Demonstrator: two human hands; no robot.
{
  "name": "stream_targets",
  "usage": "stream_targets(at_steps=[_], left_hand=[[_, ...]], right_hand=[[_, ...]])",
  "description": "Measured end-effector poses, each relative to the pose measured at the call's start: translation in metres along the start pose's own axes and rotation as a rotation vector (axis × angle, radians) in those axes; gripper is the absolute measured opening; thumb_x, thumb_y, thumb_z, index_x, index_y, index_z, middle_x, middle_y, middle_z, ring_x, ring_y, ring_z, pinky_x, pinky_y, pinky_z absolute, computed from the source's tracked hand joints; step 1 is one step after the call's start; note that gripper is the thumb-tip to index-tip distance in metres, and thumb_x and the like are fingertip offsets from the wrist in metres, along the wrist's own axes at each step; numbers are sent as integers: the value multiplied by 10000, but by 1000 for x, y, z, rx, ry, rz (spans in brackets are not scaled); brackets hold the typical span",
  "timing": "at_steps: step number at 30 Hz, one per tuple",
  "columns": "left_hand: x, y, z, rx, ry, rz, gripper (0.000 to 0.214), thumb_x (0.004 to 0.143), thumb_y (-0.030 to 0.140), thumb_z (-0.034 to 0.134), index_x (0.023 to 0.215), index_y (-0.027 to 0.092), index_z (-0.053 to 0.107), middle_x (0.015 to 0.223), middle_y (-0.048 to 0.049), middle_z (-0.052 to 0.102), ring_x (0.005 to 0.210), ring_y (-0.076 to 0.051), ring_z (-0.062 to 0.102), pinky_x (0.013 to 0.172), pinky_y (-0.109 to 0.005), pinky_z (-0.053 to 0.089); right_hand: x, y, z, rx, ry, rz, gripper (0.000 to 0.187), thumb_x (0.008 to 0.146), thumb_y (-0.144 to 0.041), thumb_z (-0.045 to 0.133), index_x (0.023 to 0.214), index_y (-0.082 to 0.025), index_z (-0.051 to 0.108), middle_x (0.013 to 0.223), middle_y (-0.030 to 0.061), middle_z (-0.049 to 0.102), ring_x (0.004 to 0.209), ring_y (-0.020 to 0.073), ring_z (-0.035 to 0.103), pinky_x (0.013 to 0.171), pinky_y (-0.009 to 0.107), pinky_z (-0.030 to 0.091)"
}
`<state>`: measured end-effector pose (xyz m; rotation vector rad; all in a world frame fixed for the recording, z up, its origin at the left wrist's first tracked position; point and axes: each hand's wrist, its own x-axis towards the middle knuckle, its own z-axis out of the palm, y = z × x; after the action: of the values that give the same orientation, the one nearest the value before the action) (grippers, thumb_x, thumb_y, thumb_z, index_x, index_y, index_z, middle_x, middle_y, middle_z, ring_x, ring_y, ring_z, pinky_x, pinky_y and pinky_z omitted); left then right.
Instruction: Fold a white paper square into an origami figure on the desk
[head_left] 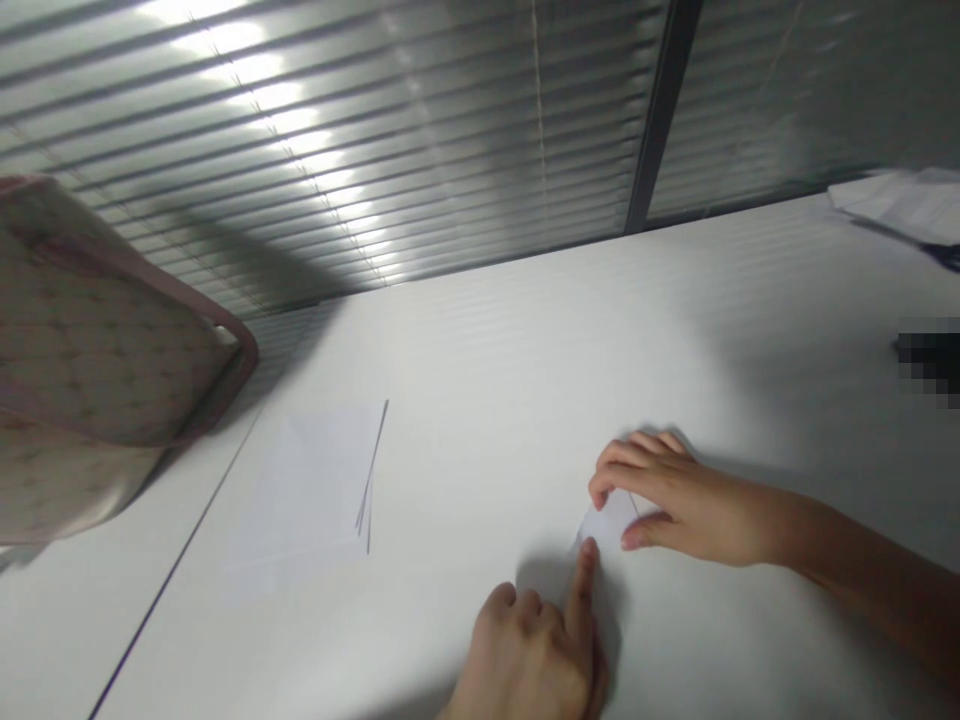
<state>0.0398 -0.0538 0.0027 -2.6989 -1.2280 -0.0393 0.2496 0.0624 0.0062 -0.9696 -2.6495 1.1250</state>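
Left hand (529,655), right hand (686,505) on folded paper (609,522), quilted bag (97,350)

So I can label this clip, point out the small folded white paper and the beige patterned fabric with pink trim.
Small folded white paper (609,522), head view, on its exposed middle.
Beige patterned fabric with pink trim (97,350), head view, on its patterned face.

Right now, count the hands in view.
2: the left hand at the bottom edge, its index finger at a folded paper, and the right hand over that paper from the right. A pixelated patch at the right edge may hide more.
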Motion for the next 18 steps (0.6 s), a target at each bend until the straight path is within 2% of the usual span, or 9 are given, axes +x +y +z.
stream_targets(at_steps=[6, 13, 18], left_hand=[[-8, 6, 6, -42, 32, -89, 578, 707, 146, 544, 1253, -37, 498, 495, 43, 583, 396, -147, 555, 400, -299, 387], [-18, 10, 8, -125, -51, -163, 702, 746, 141, 546, 1391, -33, 329, 590, 33, 624, 477, -150, 588, 441, -296, 409], [-23, 13, 9, -142, -18, -193, 674, 725, 113, 530, 1367, -13, 370, 587, 39, 612, 477, -141, 570, 445, -290, 392]], right_hand=[[1, 0, 1, 18, 6, 7, 263, 809, -263, 678, 1025, -321, 540, 1092, -38, 585, 1056, 218, 468, 894, 391, 281], [0, 1, 2, 8, 11, 17, 272, 797, -268, 689, 1017, -329, 542, 1095, -37, 589, 1053, 228, 470, 891, 401, 285], [1, 1, 3, 3, 10, 18, 260, 807, -262, 675, 1017, -331, 539, 1096, -43, 587, 1055, 223, 471, 895, 404, 285]])
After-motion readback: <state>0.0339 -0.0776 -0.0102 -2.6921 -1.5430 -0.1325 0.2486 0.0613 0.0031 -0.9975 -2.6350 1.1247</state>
